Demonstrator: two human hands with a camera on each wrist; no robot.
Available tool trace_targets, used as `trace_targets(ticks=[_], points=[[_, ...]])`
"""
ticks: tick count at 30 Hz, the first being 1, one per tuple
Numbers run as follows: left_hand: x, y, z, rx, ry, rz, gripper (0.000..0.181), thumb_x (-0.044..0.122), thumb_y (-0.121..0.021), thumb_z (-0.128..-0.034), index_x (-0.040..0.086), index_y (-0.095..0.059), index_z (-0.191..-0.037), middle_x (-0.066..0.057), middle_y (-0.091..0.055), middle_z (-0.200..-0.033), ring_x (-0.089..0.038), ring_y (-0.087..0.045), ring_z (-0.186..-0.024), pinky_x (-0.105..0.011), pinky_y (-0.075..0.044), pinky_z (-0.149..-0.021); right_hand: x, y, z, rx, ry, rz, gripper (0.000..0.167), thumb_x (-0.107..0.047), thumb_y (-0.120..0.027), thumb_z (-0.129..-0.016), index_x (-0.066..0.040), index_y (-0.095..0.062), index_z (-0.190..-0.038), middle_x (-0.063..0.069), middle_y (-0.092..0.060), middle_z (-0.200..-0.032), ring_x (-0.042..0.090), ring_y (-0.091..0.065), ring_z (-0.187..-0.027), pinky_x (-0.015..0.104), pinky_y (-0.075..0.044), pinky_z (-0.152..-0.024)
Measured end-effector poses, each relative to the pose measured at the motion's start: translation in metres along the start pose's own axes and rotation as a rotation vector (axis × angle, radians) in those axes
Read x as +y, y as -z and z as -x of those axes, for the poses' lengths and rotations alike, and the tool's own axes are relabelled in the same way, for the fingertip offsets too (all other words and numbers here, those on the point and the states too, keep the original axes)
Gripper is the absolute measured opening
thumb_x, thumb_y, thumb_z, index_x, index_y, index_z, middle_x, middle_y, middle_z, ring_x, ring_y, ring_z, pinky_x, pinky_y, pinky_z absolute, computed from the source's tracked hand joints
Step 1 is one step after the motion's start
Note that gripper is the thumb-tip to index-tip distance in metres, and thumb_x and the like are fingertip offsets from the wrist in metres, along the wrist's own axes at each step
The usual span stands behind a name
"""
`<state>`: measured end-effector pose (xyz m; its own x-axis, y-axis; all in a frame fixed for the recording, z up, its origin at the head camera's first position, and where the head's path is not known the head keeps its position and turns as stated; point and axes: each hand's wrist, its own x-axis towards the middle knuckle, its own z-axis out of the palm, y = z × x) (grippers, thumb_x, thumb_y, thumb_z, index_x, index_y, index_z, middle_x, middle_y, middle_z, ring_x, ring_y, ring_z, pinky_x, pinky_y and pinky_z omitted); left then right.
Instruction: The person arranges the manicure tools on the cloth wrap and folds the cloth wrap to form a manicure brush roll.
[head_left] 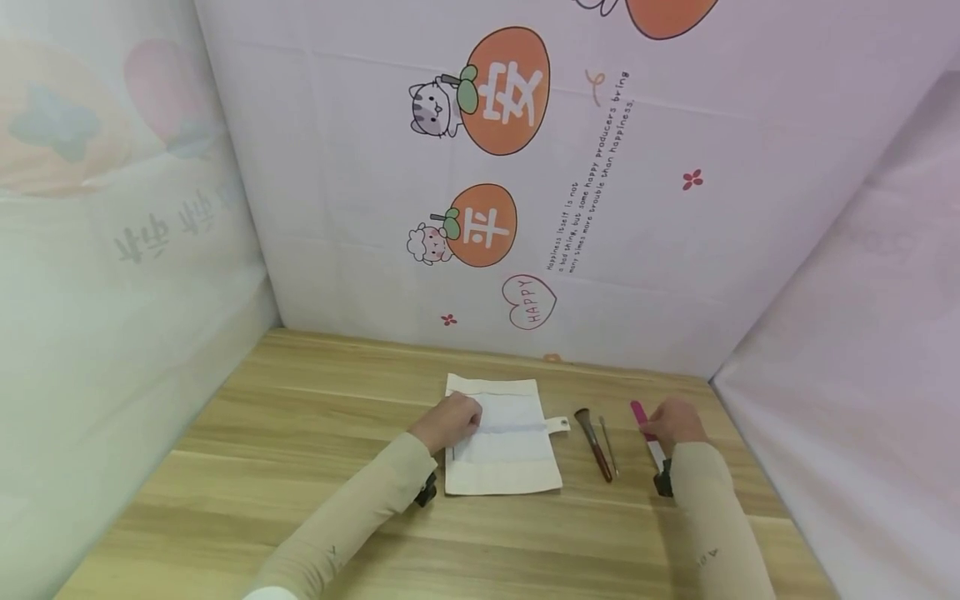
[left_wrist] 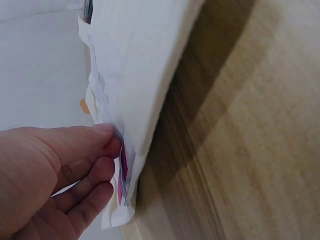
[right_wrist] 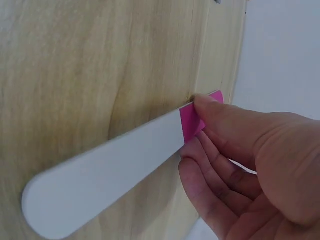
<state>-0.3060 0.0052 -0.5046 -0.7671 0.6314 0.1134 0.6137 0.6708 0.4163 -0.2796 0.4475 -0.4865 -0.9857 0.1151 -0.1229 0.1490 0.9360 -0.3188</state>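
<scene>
While that left hand (head_left: 452,418) is pinching the white cloth case (head_left: 502,480), the right hand (head_left: 675,421) is pinching a pink-and-white flat stick (right_wrist: 102,172).

A wood-grain table (head_left: 330,417) carries a white pouch (head_left: 510,479), a brush (head_left: 595,444) and a thin rod (head_left: 609,447)

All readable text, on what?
"安": upper round orange fruit
"平": lower round orange fruit
"HAPPY": red heart outline
"Happiness itself is not a bad thing, but some happy producers bring many times more trouble than happiness.": white backdrop
Marks too unclear: pale left wall; beige sleeves
</scene>
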Motion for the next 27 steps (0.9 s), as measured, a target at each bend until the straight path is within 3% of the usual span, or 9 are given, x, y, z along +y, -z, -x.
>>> trace_targets(ticks=[7, 14, 22, 27], points=[[0.001, 0.001, 0.001, -0.002, -0.004, 0.008, 0.021, 0.001, -0.071, -0.0975, 0.005, -0.069, -0.077, -0.001, -0.064, -0.073, -0.011, -0.052, -0.069, -0.023, -0.047, -0.065, -0.003, -0.002, 0.001, 0.004, -0.007, -0.028, 0.021, -0.021, -0.079, -0.091, 0.000, -0.080, -0.088, 0.019, -0.080, -0.089, 0.034, -0.069, -0.087, 0.049, -0.056, -0.082], [0.005, 0.009, 0.007, -0.014, -0.012, 0.032, 0.020, 0.000, -0.067, -0.1002, 0.001, -0.067, -0.080, 0.000, -0.059, -0.070, -0.011, -0.050, -0.066, -0.023, -0.045, -0.062, -0.008, 0.001, 0.001, 0.030, 0.024, -0.040, 0.026, -0.027, -0.075, -0.095, -0.001, -0.080, -0.095, 0.022, -0.079, -0.103, 0.041, -0.068, -0.100, 0.057, -0.053, -0.091], [0.005, 0.013, 0.008, -0.043, 0.011, 0.020, 0.020, 0.003, -0.064, -0.1026, 0.001, -0.066, -0.083, -0.001, -0.060, -0.072, -0.012, -0.052, -0.067, -0.023, -0.046, -0.063, -0.039, 0.017, -0.002, -0.020, 0.019, -0.128, 0.034, -0.032, -0.074, -0.098, 0.000, -0.078, -0.109, 0.019, -0.079, -0.105, 0.033, -0.068, -0.100, 0.050, -0.053, -0.088], [0.000, 0.011, 0.007, -0.007, -0.043, 0.009, 0.023, 0.001, -0.064, -0.1016, 0.004, -0.063, -0.079, 0.001, -0.061, -0.071, -0.009, -0.053, -0.064, -0.024, -0.047, -0.062, -0.068, 0.020, -0.003, -0.019, 0.050, -0.171, 0.037, -0.033, -0.074, -0.099, 0.001, -0.077, -0.114, 0.018, -0.080, -0.103, 0.027, -0.070, -0.094, 0.041, -0.055, -0.082]])
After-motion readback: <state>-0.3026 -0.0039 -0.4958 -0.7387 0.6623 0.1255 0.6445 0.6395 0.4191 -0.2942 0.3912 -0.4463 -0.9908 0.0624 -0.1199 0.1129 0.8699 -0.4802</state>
